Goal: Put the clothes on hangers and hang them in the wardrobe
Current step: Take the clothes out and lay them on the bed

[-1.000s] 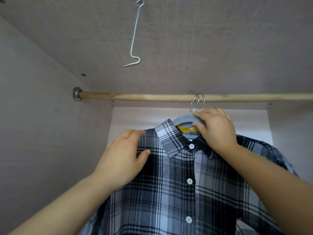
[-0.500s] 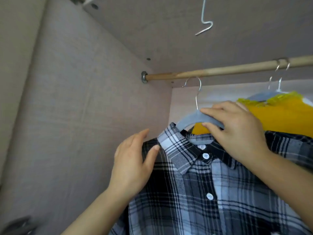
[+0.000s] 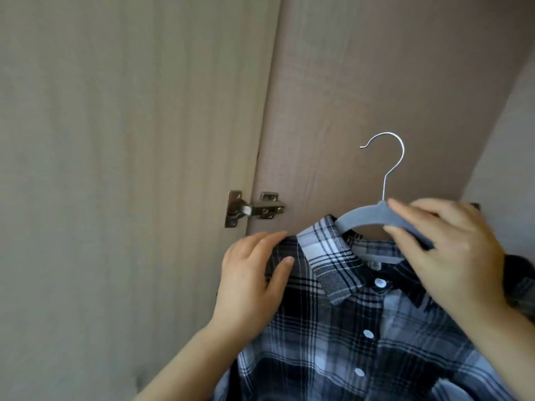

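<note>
Your right grip [image 3: 451, 256] is clenched on the hanger [image 3: 362, 217], with the thumb below and the fingers laid over its right arm, just beside the neck. The hook [image 3: 389, 157] rises above that grip and stands free in front of the wardrobe's side panel [image 3: 362, 82], caught on nothing. Your left grip [image 3: 252, 285] pinches the shirt [image 3: 333, 357] at its shoulder, thumb on the front and fingers behind the fold.

The shirt hangs on the hanger between both grips. Its hem is cut off at the bottom edge. Beyond your right grip its far sleeve is only a dark blur, and that arm of the hanger is hidden under your fingers and the cloth.

The hanger is flat, curved and matt grey, and the hook is thin bright wire. The shirt is woven plaid in black, blue-grey and white, with a turned collar [image 3: 333, 264] and round white buttons [image 3: 368, 334]. Past your left grip a metal hinge [image 3: 252, 209] joins the pale grained door [image 3: 115, 169] to the panel.
</note>
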Tool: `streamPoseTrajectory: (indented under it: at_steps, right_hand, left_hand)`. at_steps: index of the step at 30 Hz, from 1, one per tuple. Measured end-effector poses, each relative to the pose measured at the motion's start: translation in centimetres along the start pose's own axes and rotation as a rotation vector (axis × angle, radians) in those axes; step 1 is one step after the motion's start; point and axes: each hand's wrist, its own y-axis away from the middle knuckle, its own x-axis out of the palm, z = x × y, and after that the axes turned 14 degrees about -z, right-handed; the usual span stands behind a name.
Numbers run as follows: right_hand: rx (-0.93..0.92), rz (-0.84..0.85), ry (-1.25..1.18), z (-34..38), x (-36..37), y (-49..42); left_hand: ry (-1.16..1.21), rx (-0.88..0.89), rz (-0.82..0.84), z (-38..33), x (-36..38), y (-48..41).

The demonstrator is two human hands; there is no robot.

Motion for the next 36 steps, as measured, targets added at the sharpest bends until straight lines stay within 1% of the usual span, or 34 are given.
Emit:
streamPoseTrajectory:
  at_steps: [4, 8, 14, 19, 21, 24, 30, 36]
  right_hand:
    - [0.004, -0.046, -0.175, 4.7, 3.2, 2.7]
    - [0.012, -0.076, -0.369, 10.4, 6.0, 4.0]
    - [0.056, -0.047, -0.671, 22.5, 9.1, 5.1]
    - [0.083, -0.032, -0.888, 33.7, 9.9, 5.3]
    - [0.091, -0.027, -0.952, 38.4, 9.8, 5.1]
    - [0.052, -0.024, -1.019, 45.5, 9.4, 4.8]
    - [0.007, -0.01, -1.127, 59.4, 9.8, 4.1]
    - [0.018, 0.007, -1.239, 72.6, 10.5, 3.6]
  left_hand:
    - [-0.192, 0.01, -0.057, 2.6, -5.6, 3.2]
    - [-0.34, -0.054, -0.128, 4.8, -11.2, 5.7]
    - [-0.564, -0.168, -0.251, 7.7, -21.5, 9.4]
    - [-0.751, -0.238, -0.362, 9.0, -30.9, 12.5]
    - [-0.813, -0.282, -0.406, 9.6, -34.5, 13.5]
    - [-0.875, -0.342, -0.469, 10.9, -40.2, 15.0]
    - [-0.982, -0.418, -0.532, 14.1, -51.8, 17.8]
    - [-1.094, -0.424, -0.553, 17.2, -62.3, 19.8]
